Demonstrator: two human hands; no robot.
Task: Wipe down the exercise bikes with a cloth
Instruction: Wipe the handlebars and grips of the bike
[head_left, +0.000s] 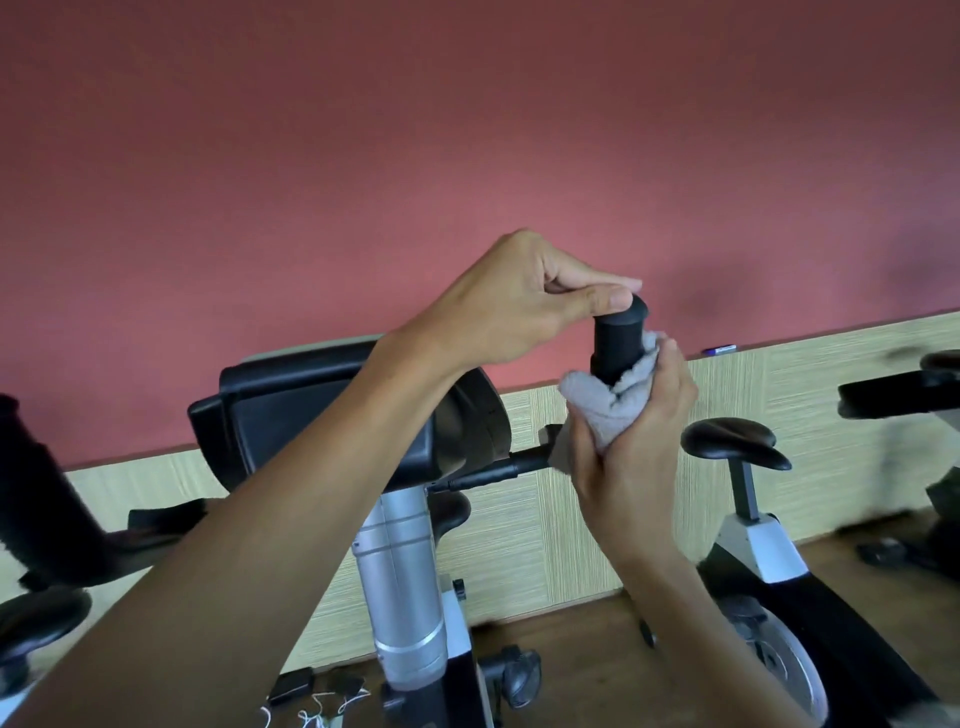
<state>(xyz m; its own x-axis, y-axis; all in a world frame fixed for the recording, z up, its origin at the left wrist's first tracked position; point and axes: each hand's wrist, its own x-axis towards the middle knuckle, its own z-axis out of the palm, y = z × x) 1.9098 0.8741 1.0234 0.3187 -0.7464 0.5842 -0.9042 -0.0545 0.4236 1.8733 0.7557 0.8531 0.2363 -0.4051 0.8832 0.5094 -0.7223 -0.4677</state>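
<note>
Gripping a soft, rumpled grey cloth (610, 410), the right hand (631, 452) wraps it round the lower part of a smooth black cylindrical handlebar grip (618, 340) that stands nearly upright, its flared cap pointing up. Above it, the left hand (519, 306) pinches the cap between thumb and curled fingers. Behind the forearms sits the exercise bike (400, 561), with its glossy black console and brushed silver column, against a dull red wall (467, 130) over pale woven panelling.

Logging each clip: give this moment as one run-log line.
left hand: steadies handlebar grip top | right hand: grips grey cloth around grip | stage: wiping handlebar
</note>
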